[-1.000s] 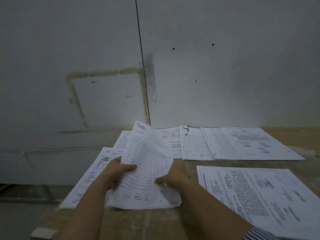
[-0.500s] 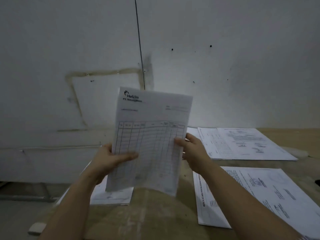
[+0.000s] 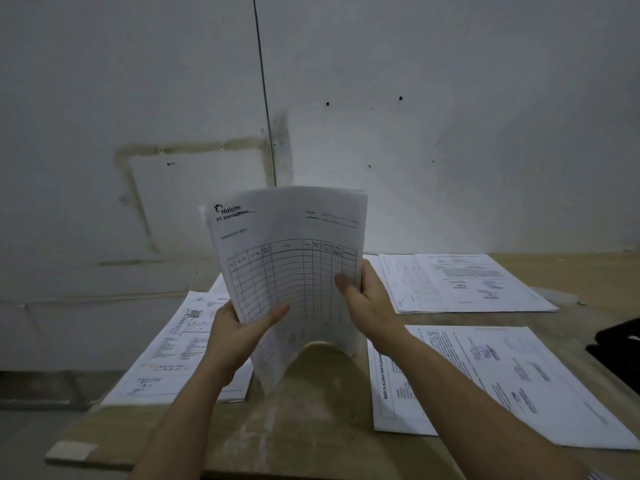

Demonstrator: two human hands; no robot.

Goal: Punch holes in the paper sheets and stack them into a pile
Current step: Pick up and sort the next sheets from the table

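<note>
I hold a thin bundle of white sheets (image 3: 294, 258) upright above the wooden table (image 3: 311, 427); the front sheet bears a printed grid and a logo at its top left. My left hand (image 3: 239, 336) grips the bundle's lower left edge, thumb across the front. My right hand (image 3: 367, 299) grips the right edge at mid height. The sheets bow outward and their bottom edge curls just above the table. A black object (image 3: 620, 341), cut off at the right edge, lies on the table; I cannot tell what it is.
Printed sheets (image 3: 173, 351) lie on the table's left side, partly over its edge. Another pile (image 3: 460, 282) lies at the back right by the white wall (image 3: 415, 133). A large sheet pile (image 3: 502, 382) lies at the near right under my right forearm.
Both hands lifted the bundle off the table and stood it upright. Since half a second ago the sheets have bowed more and the bundle has come lower, toward the table.
</note>
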